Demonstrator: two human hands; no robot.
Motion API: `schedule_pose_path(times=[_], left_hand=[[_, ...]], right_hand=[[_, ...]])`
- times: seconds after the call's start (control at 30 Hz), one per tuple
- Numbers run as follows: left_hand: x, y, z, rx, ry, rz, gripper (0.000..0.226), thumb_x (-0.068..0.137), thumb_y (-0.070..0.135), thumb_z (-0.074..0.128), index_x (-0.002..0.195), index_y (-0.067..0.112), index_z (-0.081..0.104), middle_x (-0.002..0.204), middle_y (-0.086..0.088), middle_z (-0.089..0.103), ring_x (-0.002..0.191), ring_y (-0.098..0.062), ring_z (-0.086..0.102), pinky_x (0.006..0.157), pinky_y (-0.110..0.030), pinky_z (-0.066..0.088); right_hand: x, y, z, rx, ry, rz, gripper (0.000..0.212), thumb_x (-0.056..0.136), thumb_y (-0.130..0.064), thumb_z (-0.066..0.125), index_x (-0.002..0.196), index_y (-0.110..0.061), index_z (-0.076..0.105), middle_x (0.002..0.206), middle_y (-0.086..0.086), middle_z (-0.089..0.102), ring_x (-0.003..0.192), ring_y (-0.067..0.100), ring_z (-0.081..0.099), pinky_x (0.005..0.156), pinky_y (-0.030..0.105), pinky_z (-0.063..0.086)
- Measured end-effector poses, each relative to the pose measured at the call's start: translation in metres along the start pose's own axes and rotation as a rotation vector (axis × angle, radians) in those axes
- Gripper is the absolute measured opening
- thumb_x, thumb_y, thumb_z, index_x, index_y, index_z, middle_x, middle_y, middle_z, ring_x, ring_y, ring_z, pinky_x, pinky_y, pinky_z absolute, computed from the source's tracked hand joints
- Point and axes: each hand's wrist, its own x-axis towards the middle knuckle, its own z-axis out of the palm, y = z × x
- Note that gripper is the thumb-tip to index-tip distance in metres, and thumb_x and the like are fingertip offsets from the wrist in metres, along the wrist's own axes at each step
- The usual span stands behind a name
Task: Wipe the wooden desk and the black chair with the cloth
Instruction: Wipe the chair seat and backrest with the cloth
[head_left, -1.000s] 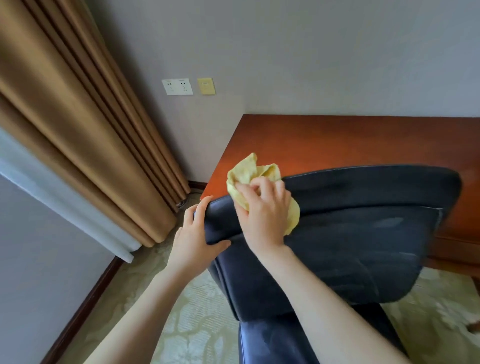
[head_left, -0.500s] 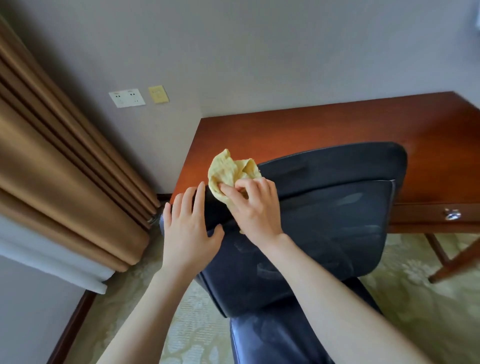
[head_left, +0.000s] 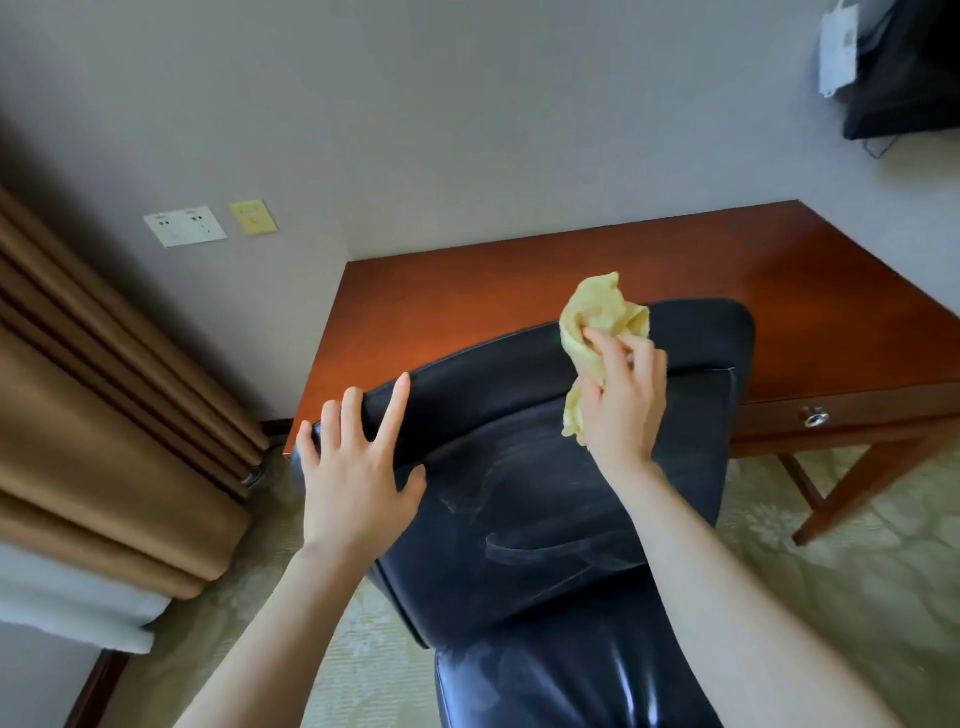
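The black leather chair (head_left: 524, 499) stands in front of me with its backrest against the reddish wooden desk (head_left: 467, 296). My right hand (head_left: 621, 400) grips a crumpled yellow cloth (head_left: 597, 322) and holds it on the top right part of the backrest. My left hand (head_left: 353, 462) rests with straight, spread fingers on the backrest's top left corner. Faint wipe streaks show on the backrest. The chair's seat (head_left: 561, 680) is at the bottom of the view.
Brown curtains (head_left: 104, 415) hang at the left beside the chair. Wall sockets (head_left: 184, 226) sit above the desk's left end. A drawer knob (head_left: 815, 417) and desk legs (head_left: 857, 483) are at the right. A dark screen (head_left: 904, 67) hangs top right. Patterned carpet (head_left: 831, 571) covers the floor.
My right hand has slid the cloth to the right along the top of the backrest. My left hand stays on the left corner. The view has shifted.
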Motion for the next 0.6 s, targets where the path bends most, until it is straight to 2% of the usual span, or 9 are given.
schedule_pose_path(times=[0.13, 0.33, 0.4, 0.47, 0.6], left_hand=[[-0.005, -0.002, -0.003, -0.02, -0.021, 0.002, 0.104, 0.059, 0.031, 0.083, 0.148, 0.021, 0.031, 0.129, -0.023, 0.042, 0.113, -0.041, 0.042, 0.097, -0.062, 0.03], [-0.007, -0.008, -0.008, -0.023, -0.096, 0.028, 0.123, 0.044, 0.027, 0.093, 0.149, 0.02, 0.029, 0.131, -0.023, 0.041, 0.114, -0.041, 0.041, 0.097, -0.064, 0.031], [-0.007, -0.008, -0.008, -0.016, -0.115, 0.023, 0.128, 0.041, 0.028, 0.094, 0.15, 0.02, 0.027, 0.133, -0.024, 0.04, 0.116, -0.042, 0.04, 0.098, -0.064, 0.03], [-0.008, -0.008, -0.007, 0.0, -0.122, 0.016, 0.131, 0.039, 0.03, 0.095, 0.15, 0.019, 0.026, 0.134, -0.025, 0.039, 0.117, -0.043, 0.039, 0.098, -0.064, 0.03], [-0.012, -0.009, -0.003, 0.031, -0.104, -0.001, 0.135, 0.034, 0.037, 0.095, 0.149, 0.017, 0.029, 0.132, -0.027, 0.039, 0.116, -0.044, 0.038, 0.097, -0.066, 0.029]], right_hand=[[0.017, 0.025, -0.01, 0.069, 0.092, 0.362, 0.029, 0.086, -0.013, 0.064, 0.116, -0.015, 0.063, 0.109, 0.01, 0.053, 0.099, 0.027, 0.049, 0.071, 0.026, 0.037], [0.051, 0.032, -0.009, 0.121, 0.268, 0.75, 0.031, 0.092, -0.026, 0.056, 0.122, -0.018, 0.059, 0.127, 0.008, 0.051, 0.111, 0.026, 0.045, 0.077, 0.023, 0.038], [0.048, 0.015, -0.001, 0.123, 0.243, 0.761, 0.032, 0.091, -0.032, 0.056, 0.119, -0.017, 0.058, 0.126, 0.007, 0.051, 0.108, 0.025, 0.043, 0.082, 0.032, 0.041], [0.034, -0.008, 0.009, 0.158, 0.186, 0.664, 0.029, 0.088, -0.034, 0.06, 0.111, -0.016, 0.061, 0.12, 0.005, 0.053, 0.1, 0.022, 0.04, 0.082, 0.037, 0.041], [-0.003, -0.048, 0.025, 0.207, 0.12, 0.452, 0.023, 0.083, -0.031, 0.068, 0.097, -0.014, 0.064, 0.099, 0.005, 0.056, 0.089, 0.019, 0.038, 0.074, 0.037, 0.041]])
